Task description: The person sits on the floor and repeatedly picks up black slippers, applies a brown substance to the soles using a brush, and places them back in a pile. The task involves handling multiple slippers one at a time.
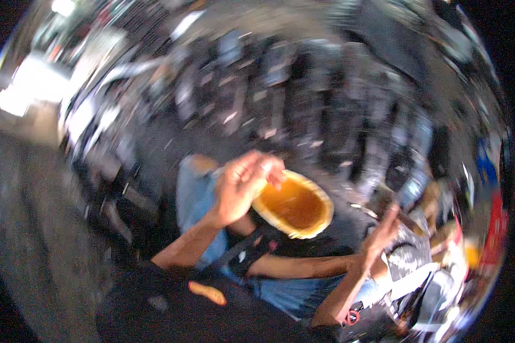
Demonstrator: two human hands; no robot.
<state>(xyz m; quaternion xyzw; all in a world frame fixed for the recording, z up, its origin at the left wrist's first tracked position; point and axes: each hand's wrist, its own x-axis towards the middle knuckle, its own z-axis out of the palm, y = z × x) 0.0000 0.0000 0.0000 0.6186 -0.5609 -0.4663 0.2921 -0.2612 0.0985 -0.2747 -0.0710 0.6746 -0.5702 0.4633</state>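
Observation:
My left hand [243,186] is closed on the upper left rim of an oval, bowl-like thing [294,204]. Its inside is orange-brown and its edge pale yellow; blur hides what kind of thing it is. It is tilted, hollow side toward me, above my lap. Apart from it, to the right, my right hand [379,234] is raised with the thumb up. A dark, flat shape [412,222] lies right beside its fingers, and whether they grip it is smeared by motion. Blue denim [292,294] covers my legs below the hands.
Many dark, blurred items [303,97] are crowded in front of me. To the right are a pale cluttered heap [435,291] and a red thing [495,228]. A small orange piece [208,292] rests against my dark clothing. Bare floor [28,228] runs along the left, below bright light.

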